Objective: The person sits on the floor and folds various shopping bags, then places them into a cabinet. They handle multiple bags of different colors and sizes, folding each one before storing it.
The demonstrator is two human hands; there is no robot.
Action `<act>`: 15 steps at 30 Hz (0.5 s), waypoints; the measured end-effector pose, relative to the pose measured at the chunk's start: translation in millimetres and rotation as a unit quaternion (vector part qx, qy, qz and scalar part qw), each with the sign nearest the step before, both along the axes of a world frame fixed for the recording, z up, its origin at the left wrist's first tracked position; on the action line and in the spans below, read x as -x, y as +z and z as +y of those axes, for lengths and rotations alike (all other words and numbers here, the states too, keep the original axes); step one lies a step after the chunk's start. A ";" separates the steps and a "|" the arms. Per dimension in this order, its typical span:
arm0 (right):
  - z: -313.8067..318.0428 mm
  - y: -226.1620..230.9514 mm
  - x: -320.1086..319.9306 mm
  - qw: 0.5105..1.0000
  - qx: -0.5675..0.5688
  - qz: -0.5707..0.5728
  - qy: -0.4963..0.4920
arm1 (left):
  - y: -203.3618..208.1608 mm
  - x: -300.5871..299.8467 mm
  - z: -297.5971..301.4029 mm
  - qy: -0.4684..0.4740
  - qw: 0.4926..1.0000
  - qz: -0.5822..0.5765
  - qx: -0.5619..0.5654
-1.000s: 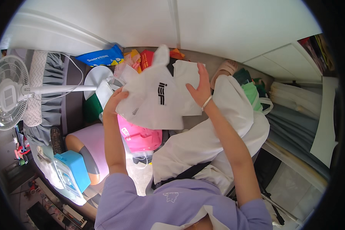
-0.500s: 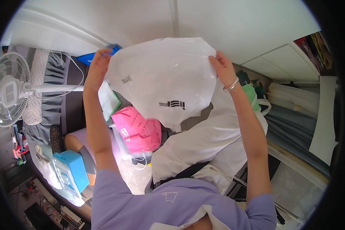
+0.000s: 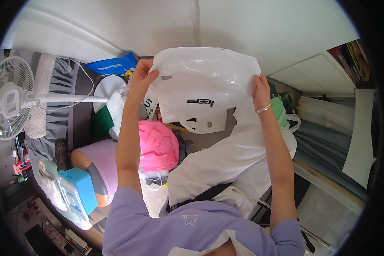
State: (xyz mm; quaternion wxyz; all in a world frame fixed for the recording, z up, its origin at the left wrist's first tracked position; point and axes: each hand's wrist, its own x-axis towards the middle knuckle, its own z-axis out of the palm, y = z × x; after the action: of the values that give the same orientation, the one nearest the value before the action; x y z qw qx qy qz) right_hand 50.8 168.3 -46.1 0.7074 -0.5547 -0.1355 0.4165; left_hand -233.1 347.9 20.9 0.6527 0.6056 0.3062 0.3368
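Both hands, left hand [image 3: 141, 79] and right hand [image 3: 260, 87], held the white plastic bag [image 3: 202, 83] spread up, fingers pinching its edges; judged mid-unfolding, needing an even pull apart.

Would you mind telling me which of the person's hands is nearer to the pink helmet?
Left. The left hand grips the white plastic bag's upper left corner, above the pink helmet. The right hand holds the bag's right edge, farther across.

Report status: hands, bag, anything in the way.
Left hand and right hand both grip the white bag, spread wide at its top corners. Pink bag below, apart. Nothing blocking.
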 end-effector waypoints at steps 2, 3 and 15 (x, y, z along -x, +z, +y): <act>-3.3 -3.2 -2.9 0.999 0.009 0.037 -0.021 | -0.1 6.8 1.5 -0.030 0.998 -0.039 0.042; -4.4 -2.4 -3.0 0.998 0.014 0.055 -0.031 | 1.9 8.3 1.2 -0.045 0.995 -0.059 0.063; 17.2 130.5 87.1 0.650 -0.097 -0.742 0.131 | 46.9 -38.6 -54.7 -0.103 0.991 0.079 -0.020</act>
State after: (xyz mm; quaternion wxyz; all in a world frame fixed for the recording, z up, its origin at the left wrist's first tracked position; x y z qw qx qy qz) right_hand -36.4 185.5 84.4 0.3585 -0.5833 -0.7263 -0.0609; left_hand -194.5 293.3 67.8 0.6455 0.6714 0.2863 0.2249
